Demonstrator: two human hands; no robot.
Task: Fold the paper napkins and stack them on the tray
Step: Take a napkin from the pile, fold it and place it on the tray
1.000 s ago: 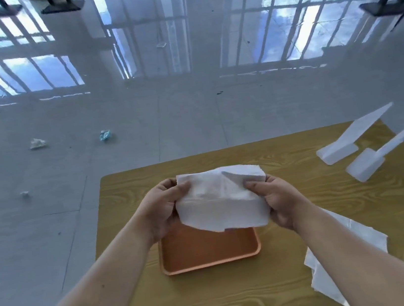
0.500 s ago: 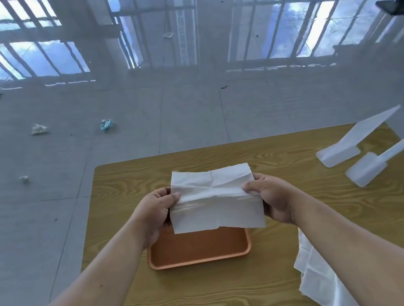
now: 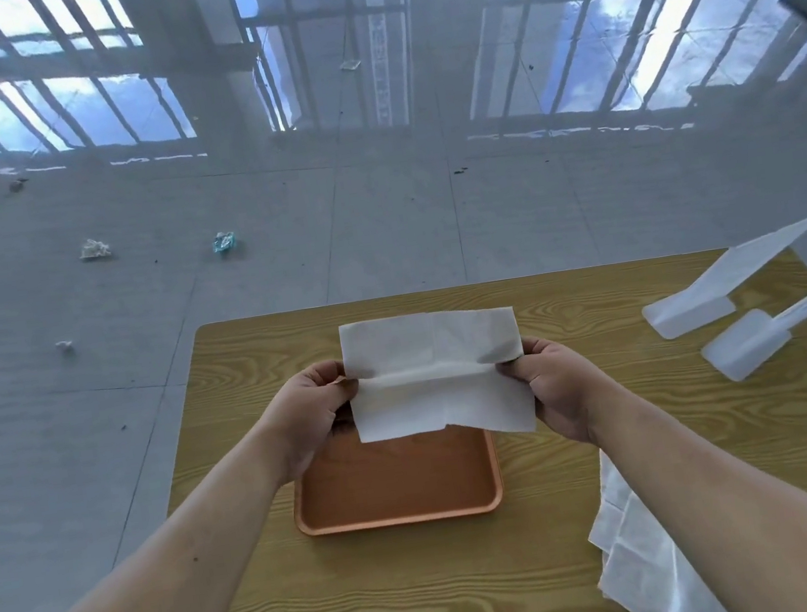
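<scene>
Two hands are at work on one napkin [image 3: 436, 376]: your left hand [image 3: 310, 412] pinches its left edge and your right hand [image 3: 555, 385] pinches its right edge, each with fingers closed on the paper, so the sheet hangs stretched between them in the air. It sits over the far part of the orange tray [image 3: 399, 511], not touching it as far as the view shows. A crease runs across the napkin from left to right at about the level of your thumbs, with one flap standing up on the far side and the other hanging toward you, its near edge a little ragged.

By my reading you are mid-fold, with the stacking not yet begun; the part of the tray you can see is bare, though its far end is hidden behind the sheet.

Next, I would bring the far flap over onto the near one so the edges meet, keep both pinches even so the soft paper does not skew, then lower it flat into the tray and let go.

More unfolded napkins [image 3: 632, 548] lie on the wooden table [image 3: 532, 573] at the near right, partly under your right forearm.
</scene>
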